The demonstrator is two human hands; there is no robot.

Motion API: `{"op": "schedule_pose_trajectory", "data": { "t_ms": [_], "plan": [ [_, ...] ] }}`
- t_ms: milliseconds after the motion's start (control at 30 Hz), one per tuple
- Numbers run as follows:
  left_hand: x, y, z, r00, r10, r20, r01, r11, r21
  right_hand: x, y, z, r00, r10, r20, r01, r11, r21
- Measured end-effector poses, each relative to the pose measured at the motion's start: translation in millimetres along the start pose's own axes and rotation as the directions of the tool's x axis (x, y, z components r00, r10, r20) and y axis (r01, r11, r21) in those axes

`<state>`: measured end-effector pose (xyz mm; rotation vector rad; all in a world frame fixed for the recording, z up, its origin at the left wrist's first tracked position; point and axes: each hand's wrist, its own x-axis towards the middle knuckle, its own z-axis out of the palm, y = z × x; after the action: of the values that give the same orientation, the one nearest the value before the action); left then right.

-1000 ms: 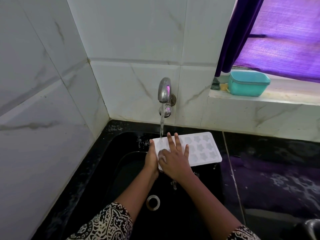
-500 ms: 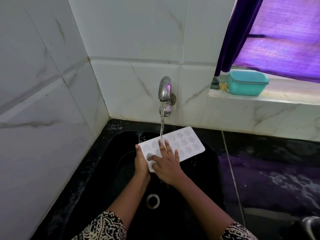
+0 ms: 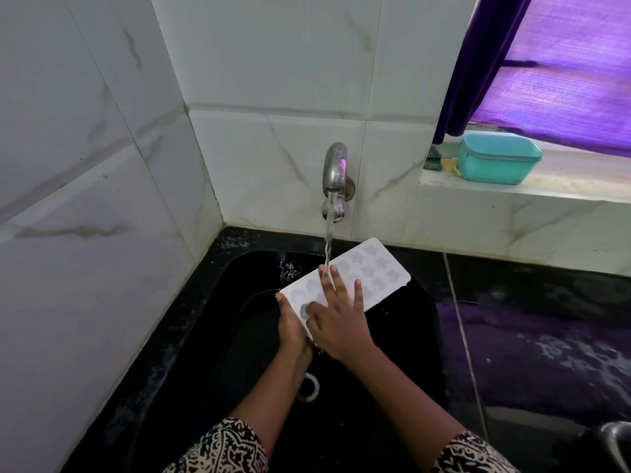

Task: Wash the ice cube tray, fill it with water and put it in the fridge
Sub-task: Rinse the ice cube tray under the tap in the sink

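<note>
A white ice cube tray, rectangular with rounded corners and rows of star-shaped moulds pressed into its face, is held over a black sink beneath a running steel tap set in a marble-patterned tiled wall. The tray lies on a diagonal, its far end pointing up and right toward the dark counter, its near end low and left above the basin. A thin stream of water falls from the spout and lands near the tray's middle, right at the person's fingertips. The left hand grips the tray's near-left end from the side and below, the thumb resting on the corner's edge; its remaining fingers are tucked under the plastic and cannot be seen. The right hand lies flat on top of the tray, its fingers straight and spread wide across the moulds, the thumb stretched out to the left and pressing one of the wet cavities. Both forearms reach in from the bottom of the frame, with black-and-white patterned sleeves at the elbows. A metal drain ring shows at the bottom of the sink between the arms. On the window ledge to the right stands a teal plastic container, beside a purple curtain.
</note>
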<state>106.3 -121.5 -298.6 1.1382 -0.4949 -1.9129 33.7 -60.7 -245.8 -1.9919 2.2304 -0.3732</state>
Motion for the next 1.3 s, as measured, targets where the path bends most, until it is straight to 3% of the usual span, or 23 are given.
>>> {"op": "schedule_pose_trajectory", "data": {
  "t_ms": [67, 200, 367, 500, 600, 700, 767, 900, 1067, 1133, 1300],
  "plan": [
    [-0.2, -1.6, 3.0, 0.999, -0.016, 0.037, 0.017, 0.999, -0.036, -1.1, -4.3, 3.1, 0.999, 0.006, -0.036, -0.007, 1.0, -0.02],
    [-0.3, -2.4, -0.1, 0.995, -0.024, 0.093, 0.034, 0.994, -0.102, -9.3, 1.8, 11.3, 0.998, 0.022, 0.059, -0.027, 0.995, 0.093],
    [-7.5, -17.4, -3.5, 0.995, -0.055, 0.078, 0.066, 0.986, -0.154, -13.6, 4.6, 8.4, 0.998, 0.033, -0.044, -0.035, 0.998, -0.051],
    [-7.5, -17.9, -3.5, 0.989, -0.042, 0.139, 0.072, 0.974, -0.215, -19.4, 3.3, 14.6, 0.999, -0.003, 0.048, -0.001, 0.997, 0.083],
    [-8.7, -21.3, -4.7, 0.996, -0.045, 0.078, 0.059, 0.983, -0.174, -18.7, 11.1, 8.8, 0.998, -0.012, 0.063, 0.013, 1.0, -0.008],
    [-10.7, -24.1, -2.0, 0.998, -0.068, 0.015, 0.069, 0.992, -0.102, -16.9, 6.1, 6.3, 1.0, -0.011, -0.02, 0.009, 0.992, -0.125],
    [-11.3, -22.1, 2.2, 0.998, -0.041, 0.055, 0.047, 0.991, -0.125, -18.8, 0.6, 9.6, 0.999, 0.004, -0.033, -0.007, 0.997, -0.081],
    [-10.9, -12.7, 6.2, 0.996, -0.03, 0.083, 0.045, 0.982, -0.185, -18.7, 7.0, 10.9, 0.997, 0.018, 0.074, -0.023, 0.998, 0.062],
    [-12.3, -18.7, 4.5, 0.999, -0.027, 0.021, 0.029, 0.995, -0.091, -17.6, 5.7, 7.1, 0.999, 0.016, -0.044, -0.023, 0.986, -0.163],
    [-10.5, -16.1, 3.8, 0.999, -0.024, 0.032, 0.027, 0.994, -0.11, -22.6, 0.2, 12.5, 0.997, 0.03, -0.07, -0.04, 0.987, -0.153],
    [-9.9, -19.3, -1.7, 0.999, -0.043, 0.015, 0.044, 0.996, -0.08, -29.9, -6.7, 11.3, 0.995, 0.099, 0.018, -0.099, 0.995, -0.005]
  ]
}}
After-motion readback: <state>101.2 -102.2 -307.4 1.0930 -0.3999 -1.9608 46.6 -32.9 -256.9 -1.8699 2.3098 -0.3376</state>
